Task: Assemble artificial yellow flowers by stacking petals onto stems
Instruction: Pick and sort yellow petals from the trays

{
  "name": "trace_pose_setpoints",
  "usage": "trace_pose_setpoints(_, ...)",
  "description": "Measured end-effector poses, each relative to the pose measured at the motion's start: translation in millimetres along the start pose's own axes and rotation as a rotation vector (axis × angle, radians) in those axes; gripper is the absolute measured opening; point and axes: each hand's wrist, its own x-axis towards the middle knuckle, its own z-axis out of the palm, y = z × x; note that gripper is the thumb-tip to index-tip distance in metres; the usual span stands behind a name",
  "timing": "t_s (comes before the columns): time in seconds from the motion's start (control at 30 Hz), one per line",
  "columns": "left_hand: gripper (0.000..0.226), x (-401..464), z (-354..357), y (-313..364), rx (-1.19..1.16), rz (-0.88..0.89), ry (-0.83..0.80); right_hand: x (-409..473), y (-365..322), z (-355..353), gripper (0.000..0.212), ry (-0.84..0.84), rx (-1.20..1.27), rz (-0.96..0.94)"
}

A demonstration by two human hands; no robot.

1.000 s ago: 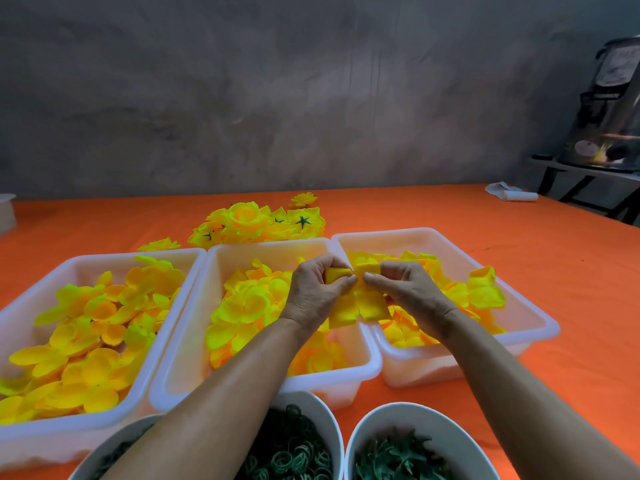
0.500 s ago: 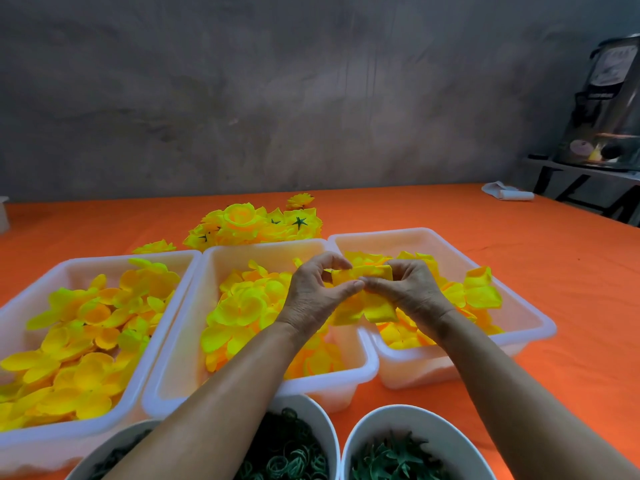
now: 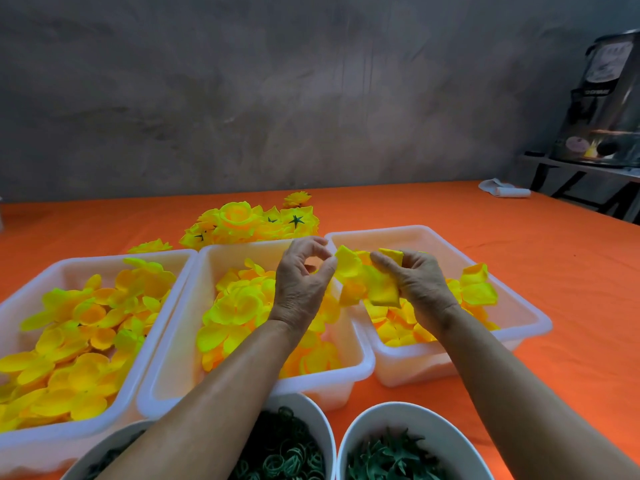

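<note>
Hands meet above the gap between the middle and right trays. The right hand (image 3: pixel 414 282) pinches a bunch of yellow petals (image 3: pixel 375 284) between thumb and curled fingers, holding it over the right tray (image 3: pixel 530 315). The left hand (image 3: pixel 301 275) has its thumb and forefinger curled into a ring, the fingertip touching the near edge of one petal; whether it actually grips that petal cannot be told.

Below the left hand sits the middle tray (image 3: pixel 356 372) of larger petal layers, and further left a third tray (image 3: pixel 20 441), also full of yellow petals. Beyond the hands lies a pile of finished flowers (image 3: pixel 249 223) with green star-shaped backs. Nearest the person, under the forearms, two white bowls stand side by side: one with green rings (image 3: pixel 280 455), one with green leafy pieces (image 3: pixel 391 459).

Everything rests on an orange surface (image 3: pixel 519 265). A white roll (image 3: pixel 505 190) lies far to the right, near a metal stand, and a rough grey wall closes the room behind.
</note>
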Motion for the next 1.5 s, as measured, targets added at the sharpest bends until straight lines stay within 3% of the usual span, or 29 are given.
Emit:
trace_pose_setpoints(0.07,0.017,2,-1,-3,0.039,0.015,0.058,4,2,-3,0.027,0.139,-0.048,0.008)
trace_pose_setpoints(0.17,0.016,3,-1,-4,0.024,-0.004,0.103,8,5,-5,0.038,0.272,-0.16,-0.015)
trace_pose_setpoints(0.33,0.013,2,0,-5,-0.141,-0.11,0.044,9,4,-11,0.048,0.414,-0.302,-0.084)
trace_pose_setpoints(0.47,0.032,1,1,-4,-0.198,-0.17,-0.033,8,3,-11,0.047,0.466,-0.299,-0.093)
trace_pose_setpoints(0.6,0.013,-2,0,-4,-0.154,-0.188,-0.1,8,4,-12,0.048,0.467,-0.289,-0.098)
trace_pose_setpoints(0.7,0.023,-2,2,-4,-0.053,-0.164,-0.132,8,4,-12,0.047,0.479,-0.251,-0.113)
trace_pose_setpoints(0.87,0.027,-2,1,-3,-0.134,-0.194,-0.103,9,2,-14,0.041,0.572,-0.221,-0.17)
trace_pose_setpoints(1.0,0.01,-4,5,2,-0.203,-0.19,-0.2,14,1,-18,0.03,0.662,-0.193,-0.186)
trace_pose_setpoints(1.07,0.003,-7,7,4,-0.154,-0.143,-0.258,15,2,-19,0.016,0.689,-0.187,-0.201)
trace_pose_setpoints(1.13,0.012,-10,9,3,0.002,-0.041,-0.347,15,4,-21,0.01,0.708,-0.183,-0.226)
trace_pose_setpoints(1.27,0.033,-16,13,1,0.202,0.087,-0.469,13,5,-22,0.007,0.639,-0.184,-0.268)
trace_pose_setpoints(1.5,0.041,-8,8,1,0.269,0.109,-0.19,4,2,-9,0.016,0.263,-0.082,-0.226)
